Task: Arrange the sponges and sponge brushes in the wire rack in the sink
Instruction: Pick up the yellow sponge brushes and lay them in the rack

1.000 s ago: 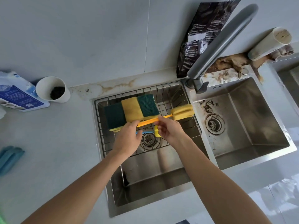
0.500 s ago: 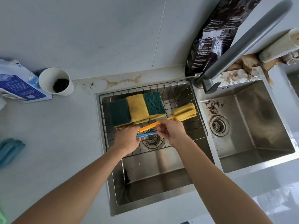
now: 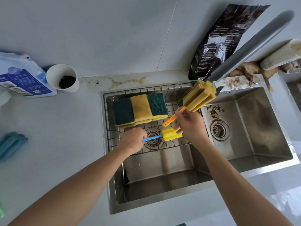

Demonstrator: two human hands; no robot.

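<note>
A wire rack (image 3: 171, 91) spans the back of the left sink basin. Three sponges (image 3: 140, 109) lie side by side on it, green, yellow and green faces up. My right hand (image 3: 189, 126) grips the orange handle of a sponge brush (image 3: 199, 97), lifted and tilted with its yellow head up by the faucet base. My left hand (image 3: 132, 140) holds the blue handle of a second sponge brush (image 3: 171, 135), which lies level over the rack with its yellow head pointing right, close to my right hand's fingers.
A grey faucet (image 3: 250, 46) slants over the divider. The right basin (image 3: 247, 128) is stained near its drain. A black pouch (image 3: 216, 41) leans on the wall. A white cup (image 3: 62, 78), a blue-white bag (image 3: 22, 79) and blue cloth (image 3: 11, 144) sit on the left counter.
My right hand lifted the orange-handled brush up and to the right, tilting it. The blue-handled brush, earlier under the orange one, now shows fully in my left hand.
</note>
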